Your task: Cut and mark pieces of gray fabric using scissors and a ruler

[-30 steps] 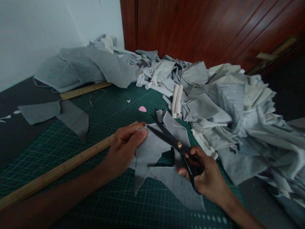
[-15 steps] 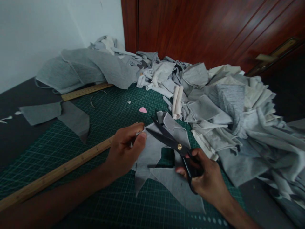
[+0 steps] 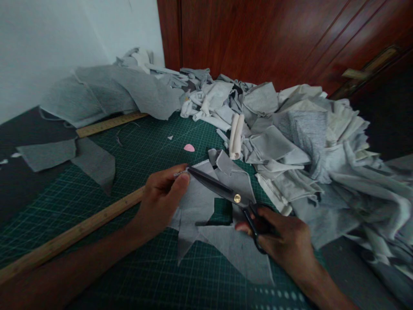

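Note:
Black-handled fabric scissors [image 3: 222,188] are gripped in my right hand [image 3: 285,243], their dark blades closed together and pointing up-left. The blade tips reach the fingertips of my left hand [image 3: 164,193], which pinches the edge of a piece of grey fabric [image 3: 196,202]. That fabric lies on the green cutting mat [image 3: 138,262], with a rectangular gap in its middle showing the mat. A pointed flap [image 3: 240,245] of grey cloth spreads below the scissors. The fabric edge between my left fingertips is mostly hidden.
A long wooden ruler [image 3: 80,230] runs beneath my left forearm. Another ruler [image 3: 111,125] lies partly under grey fabric [image 3: 97,94]. A heap of grey and cream cloth [image 3: 303,133] covers the right side. Pink chalk [image 3: 189,147] sits mid-mat; a brown door [image 3: 258,38] stands behind.
The scissor blades, apart before, have closed at the fabric edge by my left fingertips. My left hand keeps its pinch. The whole view has shifted slightly.

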Motion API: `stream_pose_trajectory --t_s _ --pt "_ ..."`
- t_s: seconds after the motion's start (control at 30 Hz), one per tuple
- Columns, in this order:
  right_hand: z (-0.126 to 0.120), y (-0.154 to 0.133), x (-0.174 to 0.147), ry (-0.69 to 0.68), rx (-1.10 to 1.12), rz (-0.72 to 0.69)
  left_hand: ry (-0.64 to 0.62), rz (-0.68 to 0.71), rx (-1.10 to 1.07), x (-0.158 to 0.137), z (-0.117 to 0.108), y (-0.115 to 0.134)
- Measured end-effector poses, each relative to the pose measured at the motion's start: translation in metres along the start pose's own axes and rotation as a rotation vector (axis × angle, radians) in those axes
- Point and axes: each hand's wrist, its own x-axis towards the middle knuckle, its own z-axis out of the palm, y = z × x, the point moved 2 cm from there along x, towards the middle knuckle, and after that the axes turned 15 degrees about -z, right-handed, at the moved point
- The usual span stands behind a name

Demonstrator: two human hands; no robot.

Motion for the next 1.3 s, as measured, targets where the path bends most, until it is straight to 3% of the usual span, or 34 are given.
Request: stream_pose_trajectory --t_s 0.3,0.5,0.67,0.97,1.3 --pt "-0.011 0.009 0.007 0.13 -0.162 0.015 0.034 0.056 0.095 -0.001 0.001 0.002" --pt "-0.004 0.016 0.005 0.043 -0.058 0.042 0.088 0.111 0.14 -0.002 -0.003 0.003" --pt "0.002 0.013 -0.002 -0.008 -0.051 -0.041 0.046 0.222 0.14 -0.002 -0.004 0.004" --pt "0.0 0.003 0.003 0.025 -0.136 -0.133 -0.078 0.195 0.159 -0.004 -0.002 0.0" --pt "-0.001 -0.001 0.004 0.033 -0.211 -0.145 -0.085 0.212 0.144 -0.004 -0.001 -0.005"
